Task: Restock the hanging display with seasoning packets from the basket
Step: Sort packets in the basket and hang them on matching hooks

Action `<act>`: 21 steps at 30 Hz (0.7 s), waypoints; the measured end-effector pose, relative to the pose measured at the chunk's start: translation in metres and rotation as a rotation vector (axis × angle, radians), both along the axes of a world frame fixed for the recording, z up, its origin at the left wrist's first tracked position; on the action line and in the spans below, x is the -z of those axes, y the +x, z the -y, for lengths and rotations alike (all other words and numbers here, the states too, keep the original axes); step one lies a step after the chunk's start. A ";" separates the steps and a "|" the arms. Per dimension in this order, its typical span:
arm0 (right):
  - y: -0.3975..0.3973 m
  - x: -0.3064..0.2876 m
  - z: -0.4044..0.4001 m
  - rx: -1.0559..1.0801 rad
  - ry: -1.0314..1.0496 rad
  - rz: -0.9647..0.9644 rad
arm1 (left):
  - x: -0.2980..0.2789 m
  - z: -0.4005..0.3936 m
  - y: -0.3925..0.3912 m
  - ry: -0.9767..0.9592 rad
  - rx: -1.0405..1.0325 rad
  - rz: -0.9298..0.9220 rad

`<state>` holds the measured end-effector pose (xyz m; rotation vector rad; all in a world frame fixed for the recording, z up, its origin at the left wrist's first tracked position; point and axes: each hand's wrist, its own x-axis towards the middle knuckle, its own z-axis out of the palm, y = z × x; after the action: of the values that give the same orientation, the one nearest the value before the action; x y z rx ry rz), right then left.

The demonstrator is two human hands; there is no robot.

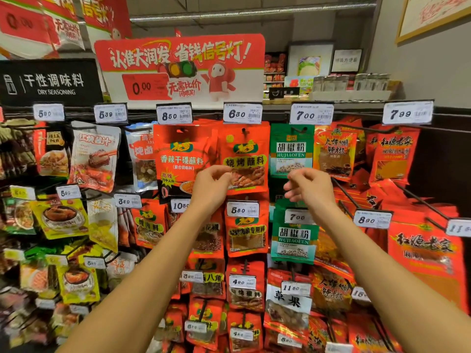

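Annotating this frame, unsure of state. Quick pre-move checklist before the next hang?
1. Left hand on a packet: ok, its fingers pinch the red barbecue packet under the 6.80 tag.
2. That packet seated on its hook: ok, it hangs straight.
3. Right hand free: ok, fingers loosely curled, holding nothing, in front of the green pepper packet.
4. Next packet ready in hand: not ok, neither hand carries a loose one.
5. Basket within reach: cannot tell, not in view.
6. Room left on the hook: cannot tell, hook depth is hidden by the packets.
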<state>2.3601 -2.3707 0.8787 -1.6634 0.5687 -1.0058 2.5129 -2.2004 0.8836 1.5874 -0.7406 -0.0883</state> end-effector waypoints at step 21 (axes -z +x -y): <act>-0.143 0.333 -0.043 0.046 0.632 -0.480 | 0.310 -0.041 -0.105 0.468 0.038 -0.895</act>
<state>2.2171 -2.3273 0.5453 -1.3066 1.1154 -0.3747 2.4075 -2.1598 0.5732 1.7328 -0.0325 -0.9889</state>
